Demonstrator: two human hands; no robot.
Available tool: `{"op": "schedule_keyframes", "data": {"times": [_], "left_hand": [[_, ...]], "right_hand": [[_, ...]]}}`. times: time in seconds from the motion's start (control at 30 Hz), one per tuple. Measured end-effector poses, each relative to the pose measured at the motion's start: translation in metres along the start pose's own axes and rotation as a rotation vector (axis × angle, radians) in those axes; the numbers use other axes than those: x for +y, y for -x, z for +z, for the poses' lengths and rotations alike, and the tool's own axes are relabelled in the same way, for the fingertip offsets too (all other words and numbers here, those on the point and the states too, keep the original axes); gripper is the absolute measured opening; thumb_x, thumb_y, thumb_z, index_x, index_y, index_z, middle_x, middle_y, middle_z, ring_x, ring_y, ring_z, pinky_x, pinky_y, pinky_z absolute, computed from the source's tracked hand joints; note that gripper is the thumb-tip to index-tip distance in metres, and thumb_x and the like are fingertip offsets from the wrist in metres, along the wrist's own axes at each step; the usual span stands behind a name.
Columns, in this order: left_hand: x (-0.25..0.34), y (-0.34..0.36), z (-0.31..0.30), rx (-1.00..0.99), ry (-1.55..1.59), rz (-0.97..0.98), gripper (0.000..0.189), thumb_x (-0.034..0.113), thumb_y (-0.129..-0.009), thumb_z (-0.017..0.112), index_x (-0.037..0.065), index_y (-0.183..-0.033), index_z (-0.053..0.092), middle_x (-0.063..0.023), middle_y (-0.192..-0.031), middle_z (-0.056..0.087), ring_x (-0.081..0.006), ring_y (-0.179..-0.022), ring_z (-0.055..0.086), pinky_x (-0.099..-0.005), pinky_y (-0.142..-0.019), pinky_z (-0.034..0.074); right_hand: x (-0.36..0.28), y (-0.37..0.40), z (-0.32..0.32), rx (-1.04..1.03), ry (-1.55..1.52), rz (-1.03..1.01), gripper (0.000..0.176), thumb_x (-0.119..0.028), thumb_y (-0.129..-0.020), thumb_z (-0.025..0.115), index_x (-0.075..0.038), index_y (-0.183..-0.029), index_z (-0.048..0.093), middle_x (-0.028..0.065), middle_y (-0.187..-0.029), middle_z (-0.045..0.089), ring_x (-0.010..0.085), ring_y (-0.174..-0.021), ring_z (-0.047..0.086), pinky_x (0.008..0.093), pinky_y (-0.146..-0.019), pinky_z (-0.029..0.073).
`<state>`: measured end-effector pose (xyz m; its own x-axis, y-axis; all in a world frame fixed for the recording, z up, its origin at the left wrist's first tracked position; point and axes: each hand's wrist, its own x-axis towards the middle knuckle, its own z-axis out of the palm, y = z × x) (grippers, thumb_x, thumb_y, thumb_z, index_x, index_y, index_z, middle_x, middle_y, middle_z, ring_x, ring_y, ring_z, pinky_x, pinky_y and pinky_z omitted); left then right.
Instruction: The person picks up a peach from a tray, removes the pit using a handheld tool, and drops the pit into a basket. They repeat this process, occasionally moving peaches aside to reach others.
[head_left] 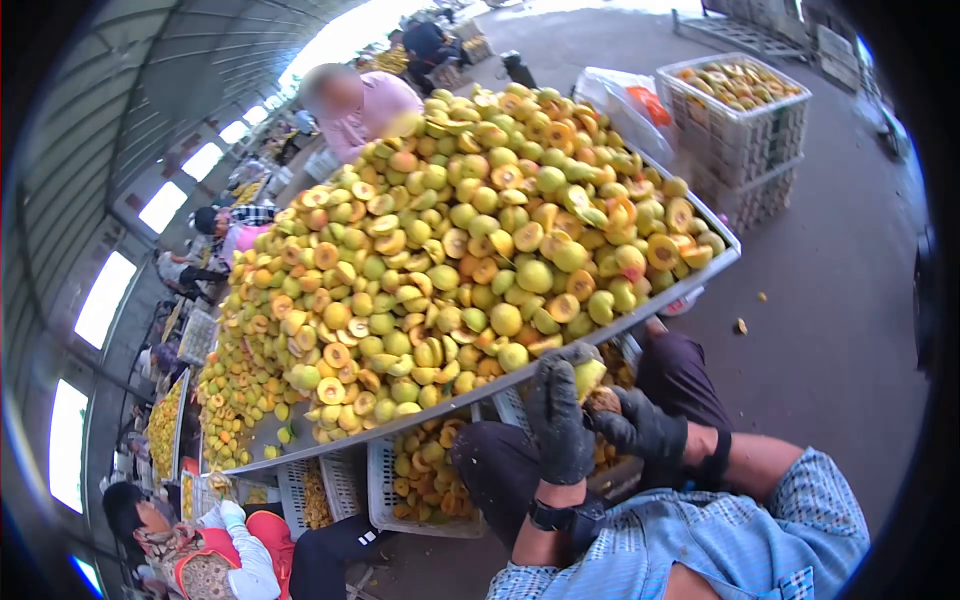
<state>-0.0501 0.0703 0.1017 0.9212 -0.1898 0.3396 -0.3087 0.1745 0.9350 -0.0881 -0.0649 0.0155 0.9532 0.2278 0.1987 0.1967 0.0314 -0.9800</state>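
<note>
My left hand (560,425), in a black glove, is raised at the near edge of a metal-rimmed table (390,427). Its fingers are closed around a yellow-green peach piece (589,378). Beside it, my right hand (643,428), also gloved in black, pinches a rough brown piece (604,400) that looks like a peach pit, against the peach. Gloved fingers partly hide both pieces. In front of my hands, a large heap of halved and whole peaches (450,260) covers the table.
Under the table's edge stands a white crate (383,480) of peach halves, near my knees. Stacked crates (735,110) with fruit are at the back right, beside a white plastic bag (615,100). A co-worker in red (240,545) sits at left; another in pink (385,105) is across.
</note>
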Motion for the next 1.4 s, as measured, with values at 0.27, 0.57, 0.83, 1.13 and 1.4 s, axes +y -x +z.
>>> {"op": "schedule_keyframes", "data": {"times": [0.27, 0.57, 0.83, 1.13, 1.4], "left_hand": [[-0.013, -0.01, -0.009, -0.107, 0.208, 0.005, 0.028, 0.023, -0.108, 0.053, 0.0, -0.105, 0.069, -0.007, -0.103, 0.07, -0.0165, -0.097, 0.065, -0.0319, -0.09, 0.052], [0.027, 0.0, -0.012, -0.055, -0.167, 0.167, 0.034, 0.024, -0.107, 0.055, -0.004, -0.097, 0.071, -0.0134, -0.093, 0.073, -0.0217, -0.086, 0.069, -0.0346, -0.082, 0.054], [0.025, 0.005, -0.007, -0.029, -0.192, 0.201, 0.042, 0.031, -0.108, 0.052, -0.004, -0.092, 0.07, -0.0132, -0.09, 0.073, -0.0251, -0.083, 0.071, -0.0382, -0.079, 0.057], [0.014, -0.003, -0.011, -0.239, 0.48, -0.111, 0.055, 0.043, -0.109, 0.046, -0.003, -0.087, 0.068, -0.0172, -0.082, 0.07, -0.03, -0.076, 0.071, -0.043, -0.075, 0.06], [-0.025, -0.01, -0.051, 0.312, 0.557, -0.275, 0.041, 0.044, -0.105, 0.056, 0.004, -0.1, 0.063, -0.0147, -0.09, 0.069, -0.0304, -0.076, 0.07, -0.0432, -0.071, 0.06]], "right_hand": [[-0.015, 0.006, 0.023, 0.027, -0.203, 0.14, 0.025, -0.028, -0.107, 0.049, -0.007, -0.109, 0.063, 0.0007, -0.096, 0.066, 0.0097, -0.088, 0.06, 0.0297, -0.077, 0.051], [-0.024, 0.003, 0.005, -0.196, -0.188, 0.081, 0.035, -0.036, -0.105, 0.055, -0.005, -0.119, 0.064, 0.0044, -0.105, 0.068, 0.0132, -0.097, 0.063, 0.0326, -0.085, 0.053], [-0.038, 0.006, 0.013, -0.188, -0.223, 0.325, 0.035, -0.034, -0.106, 0.054, -0.004, -0.119, 0.065, 0.0053, -0.106, 0.069, 0.0125, -0.098, 0.064, 0.0323, -0.088, 0.053], [-0.053, 0.016, 0.011, -0.284, -0.382, 0.186, 0.041, -0.036, -0.106, 0.055, -0.003, -0.129, 0.063, 0.0033, -0.117, 0.07, 0.0135, -0.106, 0.062, 0.0342, -0.092, 0.052], [-0.007, 0.01, 0.018, -0.127, 0.371, -0.072, 0.033, -0.032, -0.095, 0.065, -0.008, -0.117, 0.062, 0.0194, -0.091, 0.071, 0.0418, -0.09, 0.068, 0.0487, -0.076, 0.053]]}}
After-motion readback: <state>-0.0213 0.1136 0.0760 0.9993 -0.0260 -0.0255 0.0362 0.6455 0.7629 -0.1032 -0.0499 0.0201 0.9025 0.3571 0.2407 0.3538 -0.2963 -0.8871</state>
